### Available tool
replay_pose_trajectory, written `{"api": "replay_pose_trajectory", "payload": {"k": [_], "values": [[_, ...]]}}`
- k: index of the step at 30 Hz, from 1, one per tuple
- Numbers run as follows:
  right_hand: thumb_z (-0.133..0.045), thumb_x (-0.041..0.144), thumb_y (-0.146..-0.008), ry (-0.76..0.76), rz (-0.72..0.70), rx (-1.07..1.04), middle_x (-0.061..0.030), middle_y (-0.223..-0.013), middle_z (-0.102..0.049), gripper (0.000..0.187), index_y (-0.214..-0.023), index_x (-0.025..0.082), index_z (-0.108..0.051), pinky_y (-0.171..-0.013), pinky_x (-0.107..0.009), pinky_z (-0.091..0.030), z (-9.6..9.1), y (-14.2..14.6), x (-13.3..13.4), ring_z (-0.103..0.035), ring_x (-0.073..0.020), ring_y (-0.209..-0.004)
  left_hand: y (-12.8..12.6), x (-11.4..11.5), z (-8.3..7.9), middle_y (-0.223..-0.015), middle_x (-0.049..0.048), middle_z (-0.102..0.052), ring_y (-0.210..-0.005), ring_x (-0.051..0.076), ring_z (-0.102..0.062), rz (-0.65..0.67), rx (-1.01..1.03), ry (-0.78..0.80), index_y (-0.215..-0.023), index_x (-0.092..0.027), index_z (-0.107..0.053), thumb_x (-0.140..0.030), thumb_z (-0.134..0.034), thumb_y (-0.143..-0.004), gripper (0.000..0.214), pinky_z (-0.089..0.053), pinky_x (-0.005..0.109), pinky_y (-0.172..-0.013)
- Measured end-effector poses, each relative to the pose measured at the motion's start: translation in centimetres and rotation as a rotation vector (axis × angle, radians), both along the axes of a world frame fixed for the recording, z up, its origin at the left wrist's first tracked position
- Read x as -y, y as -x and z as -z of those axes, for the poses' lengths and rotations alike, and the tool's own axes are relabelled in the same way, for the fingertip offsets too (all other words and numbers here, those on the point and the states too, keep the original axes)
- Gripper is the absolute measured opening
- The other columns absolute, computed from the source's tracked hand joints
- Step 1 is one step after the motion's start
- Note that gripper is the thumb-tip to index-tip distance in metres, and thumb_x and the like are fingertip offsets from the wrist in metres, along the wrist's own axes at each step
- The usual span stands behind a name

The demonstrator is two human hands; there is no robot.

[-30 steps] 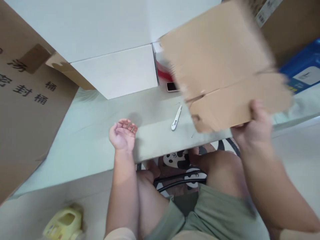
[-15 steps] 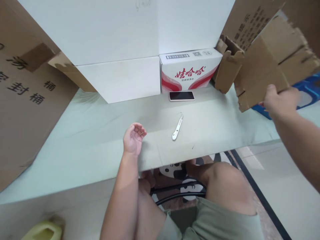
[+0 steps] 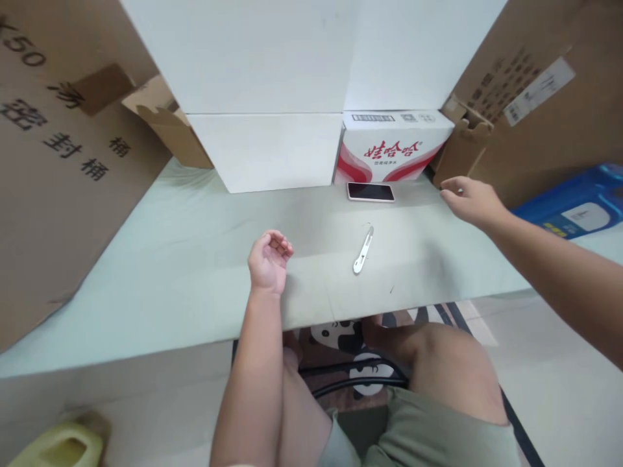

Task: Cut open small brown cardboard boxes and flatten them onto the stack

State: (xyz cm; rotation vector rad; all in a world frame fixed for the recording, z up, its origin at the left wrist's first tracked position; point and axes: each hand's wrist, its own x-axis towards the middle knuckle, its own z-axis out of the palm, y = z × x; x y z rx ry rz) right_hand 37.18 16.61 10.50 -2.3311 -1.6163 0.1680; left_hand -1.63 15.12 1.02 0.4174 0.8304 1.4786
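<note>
My left hand (image 3: 270,263) rests palm up above the table, its fingers loosely curled and holding nothing. To its right lies a white utility knife (image 3: 363,251) on the pale table cover. My right hand (image 3: 471,200) reaches over the table's right side, in front of a small open brown carton (image 3: 462,146). Its fingers are bent with a gap between them, and nothing shows in them. Behind the knife a phone (image 3: 370,192) lies flat against the foot of a white and red carton (image 3: 393,149).
Large white boxes (image 3: 265,152) stand at the back. A big brown carton (image 3: 68,214) fills the left, with a small open carton (image 3: 178,133) beside it. A blue bottle (image 3: 579,204) lies at the right before another large carton (image 3: 545,149). A yellow-green container (image 3: 58,447) is lower left.
The torn cardboard piece has left my right hand and is out of view. That hand has moved left and is empty. My left hand keeps its pose; the view has shifted slightly.
</note>
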Motion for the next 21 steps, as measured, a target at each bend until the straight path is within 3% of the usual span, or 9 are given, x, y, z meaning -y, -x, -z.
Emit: {"api": "replay_pose_trajectory", "payload": {"k": [3, 6, 10, 14, 17, 19, 21], "values": [[-0.058, 0.028, -0.092, -0.002, -0.136, 0.006, -0.0185, -0.117, -0.076, 0.035, -0.12, 0.014, -0.073, -0.097, -0.041, -0.054, -0.1, 5.0, -1.3, -0.073, -0.0286, -0.106, 0.7, 0.9, -0.3, -0.062, -0.0014, -0.053, -0.055, 0.008, -0.055, -0.037, 0.093, -0.009, -0.066, -0.017, -0.062, -0.037, -0.069, -0.063, 0.021, -0.047, 0.02, -0.055], [-0.061, 0.026, -0.089, -0.01, -0.39, -0.002, -0.0122, -0.112, -0.077, 0.028, -0.112, 0.019, -0.074, -0.095, -0.04, -0.058, 0.6, 11.8, -3.7, -0.075, -0.0263, -0.1, 1.6, 1.5, -0.8, -0.061, -0.0023, -0.051, -0.053, 0.008, -0.053, -0.092, 0.198, -0.009, -0.067, -0.017, -0.06, -0.036, -0.066, -0.067, 0.019, -0.045, 0.019, -0.054], [-0.057, 0.024, -0.089, -0.024, -0.792, -0.037, -0.0141, -0.12, -0.074, 0.032, -0.116, 0.016, -0.071, -0.094, -0.04, -0.06, 1.9, 23.6, -6.9, -0.075, -0.0255, -0.102, 3.2, 1.6, -1.3, -0.06, -0.0027, -0.05, -0.052, 0.007, -0.051, -0.171, 0.306, 0.007, -0.067, -0.017, -0.059, -0.033, -0.064, -0.073, 0.018, -0.042, 0.017, -0.053], [-0.056, 0.019, -0.088, -0.055, -1.076, -0.106, -0.0146, -0.125, -0.07, 0.036, -0.122, 0.017, -0.069, -0.098, -0.039, -0.06, 2.8, 36.5, -10.0, -0.074, -0.0239, -0.103, 5.6, 1.0, -1.4, -0.059, -0.0012, -0.052, -0.053, 0.008, -0.05, -0.223, 0.369, 0.052, -0.065, -0.016, -0.059, -0.03, -0.058, -0.074, 0.016, -0.041, 0.019, -0.054], [-0.059, 0.013, -0.086, -0.088, -1.084, -0.192, -0.0162, -0.14, -0.06, 0.037, -0.121, 0.016, -0.069, -0.107, -0.04, -0.056, 2.7, 45.2, -14.3, -0.073, -0.0228, -0.107, 8.0, 0.3, -1.1, -0.059, -0.0008, -0.051, -0.053, 0.008, -0.049, -0.262, 0.378, 0.085, -0.065, -0.016, -0.058, -0.03, -0.058, -0.073, 0.016, -0.039, 0.02, -0.055], [-0.06, 0.009, -0.083, -0.126, -0.939, -0.249, -0.0175, -0.151, -0.05, 0.035, -0.116, 0.014, -0.07, -0.117, -0.043, -0.048, 2.4, 49.9, -18.0, -0.066, -0.0256, -0.125, 9.6, -0.1, -0.8, -0.06, -0.0008, -0.05, -0.054, 0.009, -0.048, -0.3, 0.389, 0.093, -0.067, -0.016, -0.057, -0.031, -0.058, -0.073, 0.016, -0.038, 0.021, -0.056], [-0.06, 0.008, -0.082, -0.173, -0.808, -0.267, -0.016, -0.148, -0.052, 0.028, -0.107, 0.012, -0.071, -0.125, -0.049, -0.037, 2.3, 53.5, -21.7, -0.054, -0.0279, -0.141, 10.7, -0.5, -0.5, -0.061, -0.0008, -0.05, -0.056, 0.009, -0.048, -0.32, 0.389, 0.078, -0.069, -0.016, -0.057, -0.033, -0.058, -0.073, 0.017, -0.039, 0.023, -0.058]]}}
